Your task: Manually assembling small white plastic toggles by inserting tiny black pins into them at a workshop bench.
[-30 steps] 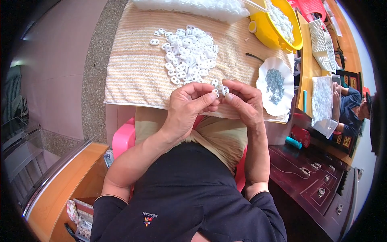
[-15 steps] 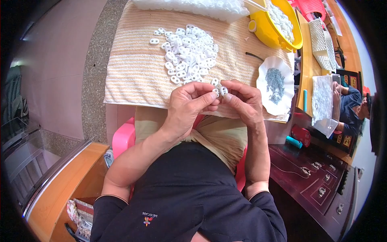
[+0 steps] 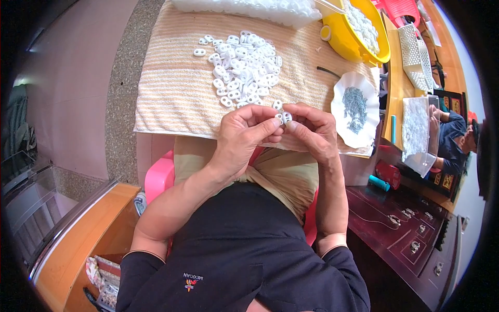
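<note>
My left hand (image 3: 244,127) pinches a small white oval plastic piece (image 3: 279,117) with two holes between thumb and forefinger. A second piece of the same kind (image 3: 287,118) is pinched in my right hand (image 3: 314,129), and the two pieces meet edge to edge. Just beyond my fingertips another such piece (image 3: 277,105) lies on the striped towel (image 3: 174,88). Farther off spreads a heap of these white two-holed pieces (image 3: 244,67). To the right of my right hand, a white wavy-rimmed dish (image 3: 340,106) holds many small dark metal bits (image 3: 355,109), too fine to tell exactly.
A yellow basin (image 3: 340,44) of white pieces stands at the far right, beside a clear bag of white pieces (image 3: 249,11). A short black strip (image 3: 328,71) lies near the dish. On a side bench rest a white perforated basket (image 3: 416,57) and a clear box (image 3: 416,130); another person sits beyond.
My right hand has shifted slightly left, bringing its white piece against the one in my left hand. A narrow gap showed between them before.
</note>
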`<state>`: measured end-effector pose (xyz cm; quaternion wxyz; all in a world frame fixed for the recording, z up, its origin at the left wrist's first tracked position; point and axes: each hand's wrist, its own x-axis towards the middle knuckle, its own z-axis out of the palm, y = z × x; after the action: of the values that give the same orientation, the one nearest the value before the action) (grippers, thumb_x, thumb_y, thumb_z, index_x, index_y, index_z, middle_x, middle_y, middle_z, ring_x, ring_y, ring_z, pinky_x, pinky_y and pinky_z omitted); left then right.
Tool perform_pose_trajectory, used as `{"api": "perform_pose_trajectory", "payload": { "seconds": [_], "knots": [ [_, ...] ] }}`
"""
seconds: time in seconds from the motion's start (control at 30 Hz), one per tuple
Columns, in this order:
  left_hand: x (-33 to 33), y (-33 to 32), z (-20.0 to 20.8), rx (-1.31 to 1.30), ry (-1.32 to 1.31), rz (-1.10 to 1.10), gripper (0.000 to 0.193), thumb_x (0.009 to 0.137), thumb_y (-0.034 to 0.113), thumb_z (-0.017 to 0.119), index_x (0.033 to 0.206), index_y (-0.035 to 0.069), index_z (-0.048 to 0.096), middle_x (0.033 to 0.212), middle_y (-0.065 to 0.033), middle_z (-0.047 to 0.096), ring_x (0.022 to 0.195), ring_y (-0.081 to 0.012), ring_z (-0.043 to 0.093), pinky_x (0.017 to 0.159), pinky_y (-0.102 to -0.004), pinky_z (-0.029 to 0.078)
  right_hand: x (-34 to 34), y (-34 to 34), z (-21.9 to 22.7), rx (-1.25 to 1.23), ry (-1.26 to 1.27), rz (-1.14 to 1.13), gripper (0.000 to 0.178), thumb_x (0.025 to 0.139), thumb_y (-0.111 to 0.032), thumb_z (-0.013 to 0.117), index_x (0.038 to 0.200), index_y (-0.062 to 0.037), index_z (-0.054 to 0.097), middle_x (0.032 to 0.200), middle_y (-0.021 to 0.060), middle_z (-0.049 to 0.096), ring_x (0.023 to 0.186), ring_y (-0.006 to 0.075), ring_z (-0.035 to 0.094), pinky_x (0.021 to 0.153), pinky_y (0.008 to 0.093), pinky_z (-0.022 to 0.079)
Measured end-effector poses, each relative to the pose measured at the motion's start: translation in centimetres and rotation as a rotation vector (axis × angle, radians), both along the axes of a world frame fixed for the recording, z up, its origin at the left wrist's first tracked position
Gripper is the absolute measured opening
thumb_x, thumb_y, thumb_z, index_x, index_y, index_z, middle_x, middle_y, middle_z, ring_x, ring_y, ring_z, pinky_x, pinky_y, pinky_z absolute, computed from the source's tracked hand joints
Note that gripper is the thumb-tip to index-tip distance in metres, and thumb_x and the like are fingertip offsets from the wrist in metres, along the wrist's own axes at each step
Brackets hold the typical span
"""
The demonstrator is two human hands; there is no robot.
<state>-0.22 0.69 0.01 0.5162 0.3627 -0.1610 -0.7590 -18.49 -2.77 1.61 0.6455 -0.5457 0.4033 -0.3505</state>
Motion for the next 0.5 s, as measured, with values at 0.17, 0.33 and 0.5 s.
{"api": "perform_pose_trajectory", "payload": {
  "seconds": [0.17,0.33,0.5],
  "knots": [
    [-0.01,0.07,-0.21,-0.015,0.025,0.006,0.015,0.089,0.008,0.065,0.101,-0.001,0.062,0.086,-0.0070,0.067,0.074,-0.0092,0.063,0.069,-0.0228,0.055,-0.03,0.07,-0.07,0.027,0.029,-0.004,0.031,0.087,0.002,0.062,0.118,0.0067,0.059,0.100,0.0107,0.066,0.091,0.0153,0.063,0.083,0.0275,0.052],
    [0.01,0.05,-0.15,-0.017,0.015,-0.007,0.015,0.089,0.008,0.065,0.101,-0.001,0.062,0.086,-0.0068,0.067,0.073,-0.0087,0.063,0.068,-0.0224,0.054,0.08,0.15,-0.10,0.039,0.010,-0.005,0.031,0.087,0.002,0.062,0.118,0.0066,0.059,0.099,0.0109,0.066,0.091,0.0159,0.064,0.083,0.0280,0.053],
    [0.03,0.02,-0.11,-0.019,0.013,-0.012,0.016,0.089,0.008,0.065,0.101,-0.001,0.062,0.086,-0.0066,0.067,0.073,-0.0086,0.062,0.068,-0.0223,0.054,0.23,0.25,0.00,0.063,-0.021,-0.016,0.031,0.087,0.002,0.063,0.117,0.0066,0.059,0.100,0.0109,0.066,0.091,0.0161,0.064,0.084,0.0283,0.053]
  ]
}}
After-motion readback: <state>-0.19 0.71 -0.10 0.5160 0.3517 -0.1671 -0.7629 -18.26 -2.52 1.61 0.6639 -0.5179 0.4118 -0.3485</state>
